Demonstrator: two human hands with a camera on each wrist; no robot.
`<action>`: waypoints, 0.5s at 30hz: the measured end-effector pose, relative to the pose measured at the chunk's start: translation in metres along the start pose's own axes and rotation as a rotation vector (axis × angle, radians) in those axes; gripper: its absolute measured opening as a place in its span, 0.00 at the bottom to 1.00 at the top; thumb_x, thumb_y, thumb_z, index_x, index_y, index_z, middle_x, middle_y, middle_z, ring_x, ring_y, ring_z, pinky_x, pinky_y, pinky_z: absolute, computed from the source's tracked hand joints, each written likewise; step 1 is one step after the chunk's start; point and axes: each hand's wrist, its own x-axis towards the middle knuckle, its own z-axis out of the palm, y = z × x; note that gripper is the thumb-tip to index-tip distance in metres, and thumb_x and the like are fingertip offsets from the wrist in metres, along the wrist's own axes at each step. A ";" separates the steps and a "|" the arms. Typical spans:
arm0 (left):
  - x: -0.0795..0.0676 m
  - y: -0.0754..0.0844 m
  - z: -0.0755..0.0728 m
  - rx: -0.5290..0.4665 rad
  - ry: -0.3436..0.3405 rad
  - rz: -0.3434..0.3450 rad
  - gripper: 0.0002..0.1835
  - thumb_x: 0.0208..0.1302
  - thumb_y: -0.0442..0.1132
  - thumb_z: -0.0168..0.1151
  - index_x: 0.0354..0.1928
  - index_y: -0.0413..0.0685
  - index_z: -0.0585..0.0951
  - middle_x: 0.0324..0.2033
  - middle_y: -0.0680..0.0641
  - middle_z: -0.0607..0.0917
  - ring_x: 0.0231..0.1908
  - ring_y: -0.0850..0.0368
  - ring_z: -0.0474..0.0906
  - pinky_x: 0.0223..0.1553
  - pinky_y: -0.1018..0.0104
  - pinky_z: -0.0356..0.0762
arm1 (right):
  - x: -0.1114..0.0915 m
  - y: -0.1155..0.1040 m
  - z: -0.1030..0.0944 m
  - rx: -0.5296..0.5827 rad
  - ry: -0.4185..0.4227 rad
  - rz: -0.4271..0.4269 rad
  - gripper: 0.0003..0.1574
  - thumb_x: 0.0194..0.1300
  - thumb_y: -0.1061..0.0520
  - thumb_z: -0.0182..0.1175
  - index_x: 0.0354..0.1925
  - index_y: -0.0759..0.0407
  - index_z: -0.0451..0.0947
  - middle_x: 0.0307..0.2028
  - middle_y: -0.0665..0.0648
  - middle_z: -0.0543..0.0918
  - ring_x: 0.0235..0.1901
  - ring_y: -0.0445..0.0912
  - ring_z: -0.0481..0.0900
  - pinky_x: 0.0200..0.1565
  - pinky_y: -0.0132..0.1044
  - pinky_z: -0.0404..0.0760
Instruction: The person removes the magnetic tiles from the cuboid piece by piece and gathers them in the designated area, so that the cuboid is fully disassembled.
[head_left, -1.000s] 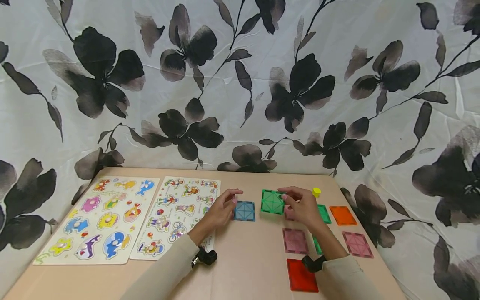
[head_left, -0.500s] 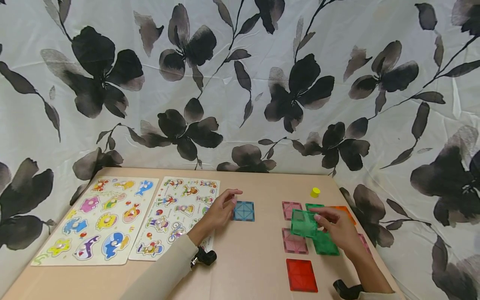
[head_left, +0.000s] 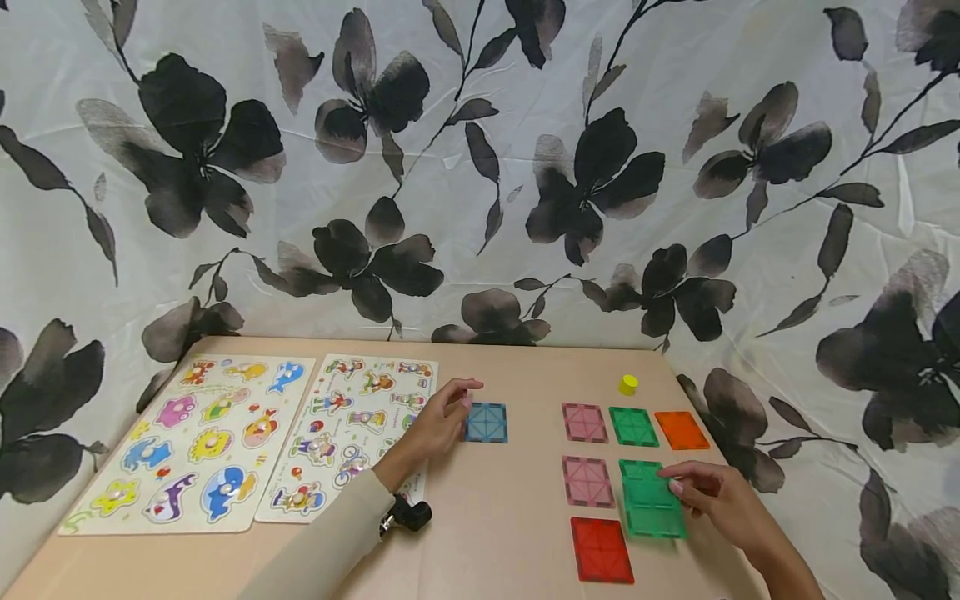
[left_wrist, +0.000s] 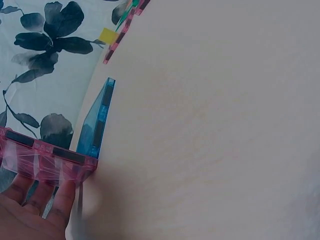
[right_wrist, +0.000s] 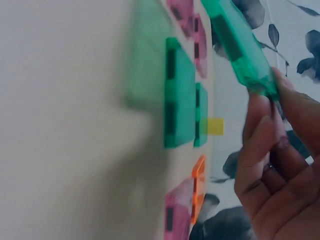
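My right hand (head_left: 720,500) pinches a green magnetic tile (right_wrist: 240,50) by its edge, thumb and fingers at one corner. Tilted above the table, it overlaps a second green tile (right_wrist: 180,95) in the head view. My left hand (head_left: 442,421) steadies a pink magnetic tile (left_wrist: 50,155) standing on edge, several fingers (left_wrist: 62,200) against its face; the thumb is hidden. A blue tile (head_left: 487,422) lies flat right beside that pink tile's lower edge. In the head view, the upright pink tile is mostly hidden behind the left fingers.
On the right lie two pink tiles (head_left: 585,422), another green tile (head_left: 633,427), an orange tile (head_left: 682,431) and a red tile (head_left: 602,550). Behind them stands a small yellow piece (head_left: 628,384). Two picture boards (head_left: 187,442) cover the left. A floral cloth (head_left: 480,167) hangs behind the table.
My right hand has carried the green tile from near the blue tile rightward and toward me, over the other green tile. The left hand has stayed by the blue tile.
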 end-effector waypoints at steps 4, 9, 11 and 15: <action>0.000 -0.001 0.000 -0.005 -0.004 -0.002 0.18 0.86 0.41 0.48 0.71 0.59 0.76 0.79 0.47 0.69 0.81 0.42 0.61 0.82 0.36 0.56 | -0.006 0.013 -0.004 -0.031 -0.064 -0.002 0.18 0.74 0.60 0.66 0.57 0.66 0.85 0.58 0.75 0.77 0.34 0.37 0.78 0.31 0.37 0.85; 0.000 -0.001 -0.001 -0.007 -0.011 -0.007 0.19 0.87 0.41 0.47 0.73 0.56 0.74 0.79 0.47 0.68 0.81 0.41 0.60 0.82 0.36 0.56 | -0.008 0.022 -0.007 -0.035 -0.140 -0.003 0.18 0.73 0.61 0.66 0.57 0.69 0.84 0.30 0.58 0.78 0.25 0.44 0.76 0.27 0.35 0.81; -0.001 0.000 -0.001 -0.011 -0.013 -0.011 0.20 0.87 0.41 0.47 0.73 0.55 0.74 0.80 0.46 0.67 0.81 0.41 0.60 0.82 0.36 0.56 | -0.008 0.025 -0.006 -0.064 -0.130 0.006 0.17 0.72 0.62 0.67 0.56 0.67 0.85 0.28 0.55 0.77 0.25 0.44 0.75 0.27 0.34 0.80; -0.001 0.000 0.000 -0.013 -0.014 -0.014 0.19 0.87 0.41 0.47 0.72 0.57 0.75 0.80 0.46 0.67 0.81 0.41 0.61 0.81 0.37 0.57 | -0.009 0.028 -0.002 -0.160 -0.062 0.001 0.13 0.68 0.65 0.69 0.51 0.63 0.89 0.40 0.57 0.85 0.26 0.42 0.74 0.28 0.33 0.83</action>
